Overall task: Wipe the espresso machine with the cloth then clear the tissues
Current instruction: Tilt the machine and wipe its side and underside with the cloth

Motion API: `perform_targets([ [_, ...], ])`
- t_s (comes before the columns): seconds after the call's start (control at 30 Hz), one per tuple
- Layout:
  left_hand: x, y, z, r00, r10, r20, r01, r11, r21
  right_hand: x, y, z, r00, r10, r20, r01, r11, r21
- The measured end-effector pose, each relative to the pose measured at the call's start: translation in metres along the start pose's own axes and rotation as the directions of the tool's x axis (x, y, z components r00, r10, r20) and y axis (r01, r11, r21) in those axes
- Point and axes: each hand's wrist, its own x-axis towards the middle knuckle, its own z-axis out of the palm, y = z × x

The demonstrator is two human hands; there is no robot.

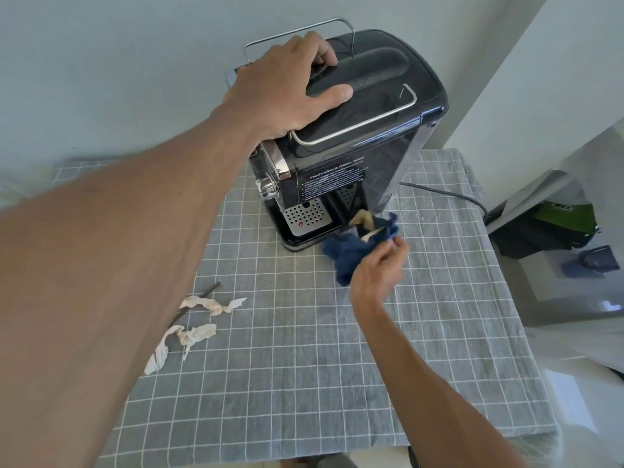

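A black espresso machine (pixel 364 146) stands at the back of the table, its drip tray facing front left. My left hand (pixel 287 86) lies on top of the machine, fingers curled over its lid. My right hand (pixel 376 271) holds a dark blue cloth (pixel 354 246) against the machine's lower right side, near its base. Two crumpled white tissues lie on the tablecloth at the left: one (pixel 216 304) farther back, the other (pixel 179 344) nearer to me.
A grey checked tablecloth (pixel 304 383) covers the table. A thin dark stick (pixel 209 290) lies by the tissues. The machine's black cord (pixel 449 194) runs off to the right. White walls stand behind and right; dark items (pixel 547 231) sit on the floor at right.
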Motion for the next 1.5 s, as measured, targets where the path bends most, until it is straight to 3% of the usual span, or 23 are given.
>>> perform_targets([
  [0.07,0.000,0.001,-0.001,1.000,-0.004,0.002,0.004,1.000,-0.002,0.013,-0.011,0.004,0.993,0.082,-0.090,-0.071,0.990,0.122],
  [0.13,0.000,0.002,0.000,1.000,-0.004,0.004,0.004,1.000,-0.003,0.021,-0.021,0.014,0.995,0.074,-0.063,-0.066,0.989,0.133],
  [0.27,0.000,0.002,0.000,1.000,-0.012,0.003,0.012,1.000,0.000,-0.007,-0.022,0.041,0.987,-0.053,0.154,0.069,0.992,-0.102],
  [0.33,0.000,0.001,0.000,1.000,-0.006,0.006,0.006,1.000,0.003,-0.018,-0.014,0.044,0.979,-0.061,0.193,0.090,0.986,-0.143],
  [0.47,0.001,-0.001,0.001,1.000,0.003,0.002,-0.003,1.000,0.002,0.022,-0.025,0.052,0.981,0.179,0.071,-0.175,0.983,-0.062],
  [0.53,0.002,-0.002,0.002,1.000,0.002,0.001,-0.002,1.000,0.005,0.023,-0.033,0.058,0.973,0.231,0.012,-0.231,0.973,0.027],
  [0.57,0.002,-0.002,0.001,1.000,-0.001,0.000,0.001,1.000,0.002,0.011,-0.034,0.058,0.984,0.176,0.010,-0.175,0.983,-0.045],
  [0.63,0.002,-0.002,0.001,1.000,-0.001,-0.002,0.001,1.000,-0.005,-0.020,-0.024,0.051,0.987,0.044,0.156,-0.021,0.989,-0.146],
  [0.7,0.002,-0.001,0.001,1.000,0.001,-0.004,-0.001,1.000,-0.010,-0.026,-0.013,0.041,0.957,0.037,0.288,0.019,0.982,-0.188],
  [0.8,0.001,-0.002,0.002,1.000,-0.002,-0.017,0.002,1.000,-0.004,0.017,-0.023,0.048,0.968,0.190,0.166,-0.155,0.967,-0.204],
  [0.87,0.001,-0.001,0.002,1.000,-0.004,-0.020,0.004,1.000,-0.002,0.031,-0.032,0.050,0.976,0.201,0.087,-0.180,0.962,-0.204],
  [1.07,0.001,0.000,0.003,0.999,0.000,-0.033,0.001,1.000,0.002,-0.022,-0.011,0.047,0.957,0.043,0.286,0.020,0.977,-0.214],
  [1.17,0.001,0.000,0.003,0.999,-0.006,-0.041,0.007,1.000,0.006,-0.058,0.006,0.046,0.878,-0.173,0.447,0.316,0.910,-0.270],
  [1.23,0.001,0.000,0.003,0.999,-0.008,-0.037,0.009,1.000,0.008,-0.071,0.020,0.045,0.755,-0.258,0.603,0.531,0.779,-0.332],
  [1.33,0.000,-0.001,0.003,0.999,-0.009,-0.037,0.009,1.000,0.006,-0.064,0.027,0.036,0.614,-0.384,0.689,0.745,0.571,-0.345],
  [1.43,0.001,0.001,0.002,0.999,-0.010,-0.032,0.010,1.000,0.004,-0.043,0.031,0.020,0.437,-0.491,0.754,0.881,0.403,-0.248],
  [1.5,0.001,0.000,0.003,1.000,-0.005,-0.030,0.006,1.000,0.005,-0.027,0.025,0.017,0.430,-0.449,0.783,0.874,0.424,-0.237],
])
